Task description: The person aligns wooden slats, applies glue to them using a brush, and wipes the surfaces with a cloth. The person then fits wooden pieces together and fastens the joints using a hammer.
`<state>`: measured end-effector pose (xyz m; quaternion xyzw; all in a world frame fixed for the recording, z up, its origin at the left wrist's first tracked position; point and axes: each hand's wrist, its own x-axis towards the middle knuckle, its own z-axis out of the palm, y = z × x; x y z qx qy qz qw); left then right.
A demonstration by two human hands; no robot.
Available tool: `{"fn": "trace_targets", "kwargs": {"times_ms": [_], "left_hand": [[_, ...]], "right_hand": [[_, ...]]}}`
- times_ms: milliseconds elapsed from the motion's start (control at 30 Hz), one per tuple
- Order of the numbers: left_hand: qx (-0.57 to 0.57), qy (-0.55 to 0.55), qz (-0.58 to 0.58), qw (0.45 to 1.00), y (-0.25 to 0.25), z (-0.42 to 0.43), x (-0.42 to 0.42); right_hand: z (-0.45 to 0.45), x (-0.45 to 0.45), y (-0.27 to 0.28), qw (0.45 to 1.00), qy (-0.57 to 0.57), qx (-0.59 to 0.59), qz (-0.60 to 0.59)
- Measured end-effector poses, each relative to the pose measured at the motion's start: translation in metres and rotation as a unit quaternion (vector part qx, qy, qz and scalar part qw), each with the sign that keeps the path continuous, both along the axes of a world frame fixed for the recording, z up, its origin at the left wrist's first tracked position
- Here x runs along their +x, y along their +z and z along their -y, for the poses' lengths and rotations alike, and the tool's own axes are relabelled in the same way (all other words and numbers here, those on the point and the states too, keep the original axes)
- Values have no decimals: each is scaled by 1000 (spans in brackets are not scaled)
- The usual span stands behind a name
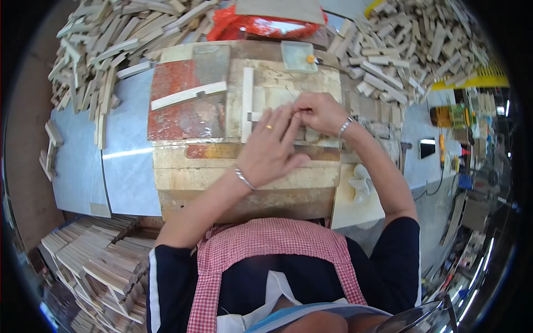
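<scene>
My left hand (272, 145) lies palm down on the board (277, 172), fingers stretched out, over the end of a short pale wooden piece (254, 116). That piece meets an upright pale wooden strip (247, 100) just left of my fingers. Beside the left fingertips my right hand (320, 112) has its thumb and fingers pinched together; what they hold, if anything, is too small to make out. A notched wooden strip (189, 95) rests at a slant on the red and grey plate to the left.
Loose wooden pieces pile up at the back left (111, 44) and back right (427, 39). A clear tray (298, 56) and a red plastic bag (225, 23) sit behind the hands. Stacked wood (105, 261) stands low left. A phone (427, 147) lies at right.
</scene>
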<state>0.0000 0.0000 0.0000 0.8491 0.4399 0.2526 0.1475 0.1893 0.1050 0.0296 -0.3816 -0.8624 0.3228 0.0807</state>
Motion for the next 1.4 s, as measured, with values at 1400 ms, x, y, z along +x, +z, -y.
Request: {"fn": "trace_targets", "kwargs": {"times_ms": [1400], "left_hand": [[59, 0, -134, 989, 7, 6, 19]], "right_hand": [[-12, 4, -33, 906, -230, 324, 143]]}}
